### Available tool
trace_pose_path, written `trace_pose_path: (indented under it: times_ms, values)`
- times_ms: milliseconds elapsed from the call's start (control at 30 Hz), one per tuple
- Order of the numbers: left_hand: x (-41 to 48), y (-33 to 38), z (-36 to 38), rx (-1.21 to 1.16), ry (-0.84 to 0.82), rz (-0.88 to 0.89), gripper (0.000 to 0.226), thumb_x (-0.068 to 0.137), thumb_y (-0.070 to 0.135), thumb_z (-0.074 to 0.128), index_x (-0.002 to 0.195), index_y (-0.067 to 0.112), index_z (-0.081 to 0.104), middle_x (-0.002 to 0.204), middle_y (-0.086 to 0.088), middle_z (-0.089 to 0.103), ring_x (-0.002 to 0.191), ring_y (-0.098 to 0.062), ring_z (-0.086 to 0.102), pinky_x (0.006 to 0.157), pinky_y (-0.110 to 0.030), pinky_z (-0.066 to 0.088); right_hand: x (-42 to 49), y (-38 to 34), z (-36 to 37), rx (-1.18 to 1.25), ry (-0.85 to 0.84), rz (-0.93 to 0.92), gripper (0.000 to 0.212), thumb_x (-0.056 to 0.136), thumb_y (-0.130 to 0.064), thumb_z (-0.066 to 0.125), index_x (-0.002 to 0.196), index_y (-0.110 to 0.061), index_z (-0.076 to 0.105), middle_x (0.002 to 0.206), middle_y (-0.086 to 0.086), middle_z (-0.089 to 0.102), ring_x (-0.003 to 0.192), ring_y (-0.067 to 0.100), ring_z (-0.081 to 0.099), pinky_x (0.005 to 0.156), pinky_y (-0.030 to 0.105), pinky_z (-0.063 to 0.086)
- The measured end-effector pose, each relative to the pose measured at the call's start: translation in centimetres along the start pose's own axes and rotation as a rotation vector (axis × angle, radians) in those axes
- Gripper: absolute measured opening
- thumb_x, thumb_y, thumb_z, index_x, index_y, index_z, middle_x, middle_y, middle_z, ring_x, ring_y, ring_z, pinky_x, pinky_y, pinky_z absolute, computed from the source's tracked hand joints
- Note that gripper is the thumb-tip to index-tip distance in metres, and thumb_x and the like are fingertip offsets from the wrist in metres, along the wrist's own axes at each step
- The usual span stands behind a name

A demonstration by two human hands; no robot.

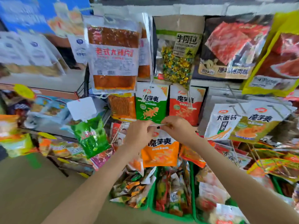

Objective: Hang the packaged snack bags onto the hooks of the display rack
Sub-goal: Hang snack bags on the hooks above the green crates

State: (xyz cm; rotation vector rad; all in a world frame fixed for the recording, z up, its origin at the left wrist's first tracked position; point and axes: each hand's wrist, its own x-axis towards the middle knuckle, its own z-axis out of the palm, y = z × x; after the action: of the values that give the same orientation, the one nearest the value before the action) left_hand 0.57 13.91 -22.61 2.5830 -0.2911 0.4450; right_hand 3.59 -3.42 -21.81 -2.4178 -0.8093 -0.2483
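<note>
Both hands are up at centre frame: left hand [140,133] and right hand [178,128] each pinch one end of the top edge of the orange bag [160,153], fingers curled tight on its pale header strip. The bag hangs straight down from that grip, right beneath the knuckles, printed face toward the camera. Its long axis runs up and down, with the bottom edge pointing at the green bins [151,202] in the lower middle. The top edge lies level, left to right, spanning the gap between the hands, so neither hand is nearer; they share it. Just above the fingers hang the green bag [151,104] and the red bag [184,102]. Which hook this one is bound for I can't make out, because the fingers cover the hanging hole. My read: that header has to go forward, away from the camera, square onto a peg.
</note>
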Motion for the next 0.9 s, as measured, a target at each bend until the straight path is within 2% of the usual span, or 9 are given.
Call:
trace_pose_path:
  times_ms: [100,200,267,367,567,633,733,800,900]
  values:
    - [1.3,-2.5,-1.2,-0.030,0.047,-0.024,0.020,0.089,0.022,0.060,0.075,0.009,0.065,0.051,0.011,0.036,0.049,-0.011,0.039,0.047,-0.024,0.021,3.5,-0.3,2.0,0.004,0.014,-0.005,0.017,0.088,-0.016,0.060,0.078,-0.003,0.062,0.068,0.007,0.056,0.061,0.020,0.049,0.051,0.022,0.033]
    - [2.6,-5.3,-1.5,-0.019,0.085,-0.042,0.024,0.087,0.023,0.060,0.068,0.007,0.063,0.049,0.003,0.041,0.050,-0.019,0.044,0.051,-0.027,0.025,5.9,-1.1,3.9,0.018,0.033,0.018,0.016,0.089,-0.017,0.059,0.079,-0.004,0.062,0.068,0.006,0.057,0.062,0.022,0.050,0.055,0.036,0.042]
    - [3.6,-7.0,-1.6,-0.015,0.077,-0.036,0.024,0.086,0.026,0.059,0.070,0.009,0.066,0.050,-0.002,0.050,0.051,-0.023,0.050,0.051,-0.030,0.032,7.1,-1.5,4.8,0.012,0.060,0.053,0.014,0.088,-0.016,0.059,0.082,-0.004,0.063,0.071,0.008,0.061,0.064,0.022,0.053,0.056,0.037,0.044]
    - [4.8,-8.4,-2.1,-0.026,0.041,0.024,0.019,0.088,0.027,0.059,0.086,0.013,0.072,0.054,0.000,0.058,0.053,-0.022,0.054,0.060,-0.032,0.042,8.3,-2.1,5.8,0.006,0.127,0.136,0.011,0.087,-0.015,0.061,0.091,-0.007,0.067,0.082,0.004,0.065,0.069,0.012,0.052,0.060,0.027,0.039]
    - [5.2,-12.5,-2.2,-0.056,0.000,0.070,0.017,0.087,0.027,0.063,0.088,0.012,0.071,0.073,-0.003,0.068,0.070,-0.022,0.060,0.067,-0.032,0.041,8.9,-3.5,8.3,0.040,0.161,0.241,0.014,0.087,-0.011,0.061,0.099,-0.008,0.067,0.089,-0.004,0.060,0.078,0.007,0.049,0.064,0.011,0.032]
    - [4.8,-13.9,-2.2,-0.068,-0.041,0.080,0.020,0.087,0.026,0.059,0.084,0.011,0.071,0.072,-0.004,0.068,0.070,-0.024,0.062,0.068,-0.034,0.045,9.4,-4.2,9.2,0.075,0.133,0.280,0.015,0.087,-0.013,0.060,0.102,-0.010,0.065,0.091,-0.002,0.061,0.077,0.008,0.049,0.066,0.021,0.039]
    - [4.1,-15.6,-3.0,-0.075,-0.043,0.080,0.019,0.086,0.024,0.057,0.087,0.013,0.072,0.076,-0.004,0.070,0.073,-0.026,0.062,0.070,-0.040,0.047,10.7,-5.2,10.0,0.243,0.105,0.353,0.031,0.089,-0.013,0.059,0.120,-0.013,0.056,0.094,0.004,0.060,0.078,0.017,0.054,0.072,0.029,0.046]
    - [3.6,-16.6,-3.9,-0.055,-0.020,0.086,0.014,0.087,0.018,0.061,0.094,0.015,0.072,0.083,-0.003,0.071,0.078,-0.027,0.061,0.072,-0.041,0.046,11.7,-5.5,10.0,0.331,0.093,0.438,0.040,0.091,-0.014,0.056,0.130,-0.015,0.048,0.106,0.006,0.056,0.087,0.020,0.055,0.078,0.032,0.046]
    - [2.7,-18.2,-5.8,-0.053,0.023,0.069,0.010,0.086,0.013,0.062,0.087,0.013,0.072,0.077,-0.005,0.070,0.073,-0.027,0.060,0.067,-0.038,0.046,13.6,-5.0,10.4,0.454,0.030,0.585,0.046,0.094,-0.019,0.052,0.138,-0.018,0.039,0.129,0.002,0.049,0.101,0.021,0.053,0.081,0.034,0.046]
